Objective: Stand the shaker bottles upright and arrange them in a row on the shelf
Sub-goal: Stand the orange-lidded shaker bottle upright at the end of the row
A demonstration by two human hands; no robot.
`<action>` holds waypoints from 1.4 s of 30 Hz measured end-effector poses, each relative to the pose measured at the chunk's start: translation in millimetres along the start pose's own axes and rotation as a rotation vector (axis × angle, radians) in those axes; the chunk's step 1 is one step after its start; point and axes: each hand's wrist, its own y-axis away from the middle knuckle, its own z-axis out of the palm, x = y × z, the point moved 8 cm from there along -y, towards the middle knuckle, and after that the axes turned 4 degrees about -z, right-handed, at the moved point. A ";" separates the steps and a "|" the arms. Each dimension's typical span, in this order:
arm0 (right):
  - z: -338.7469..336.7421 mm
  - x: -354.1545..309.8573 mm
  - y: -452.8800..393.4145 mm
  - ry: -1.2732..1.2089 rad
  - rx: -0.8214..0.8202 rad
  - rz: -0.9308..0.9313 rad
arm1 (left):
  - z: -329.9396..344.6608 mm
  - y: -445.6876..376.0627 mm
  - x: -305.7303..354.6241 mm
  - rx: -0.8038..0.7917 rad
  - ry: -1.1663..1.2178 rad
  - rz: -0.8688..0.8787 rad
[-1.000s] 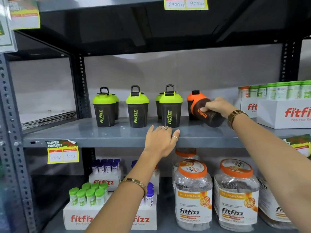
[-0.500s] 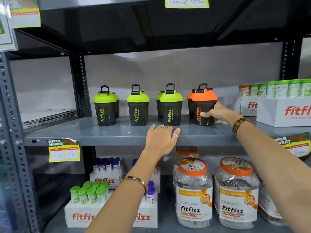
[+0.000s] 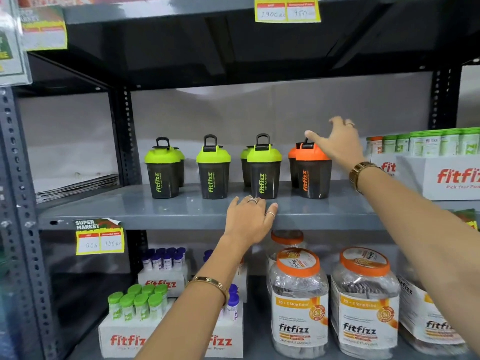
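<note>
Fingers spread, our right hand (image 3: 337,144) hovers above orange shaker (image 3: 310,172), gripping nothing; left hand (image 3: 249,219), open, steadies on shelf (image 3: 181,211).

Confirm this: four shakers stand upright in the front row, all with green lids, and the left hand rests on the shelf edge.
Not all green: in the head view the rightmost shaker has an orange lid. The left hand does rest on the shelf edge.

Dark shaker bottles (image 3: 262,178) with lime-green lids, one orange-lidded (image 3: 310,175), grey shelf (image 3: 130,209).
</note>
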 end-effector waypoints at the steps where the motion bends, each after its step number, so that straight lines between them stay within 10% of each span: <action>1: 3.0 -7.2 -2.7 0.056 -0.038 -0.022 | -0.1 -0.6 -0.3 -0.002 0.004 -0.002; 22: 25.6 0.8 -11.8 -0.104 -0.586 0.028 | -0.2 -2.0 -1.3 0.022 0.003 0.007; 32: 30.0 15.4 2.3 -0.308 -0.434 0.100 | 0.1 -3.2 -1.9 0.033 -0.022 0.020; 42: 3.5 2.5 28.1 -0.322 0.156 -0.003 | -5.6 -4.6 -7.2 0.045 -0.013 -0.041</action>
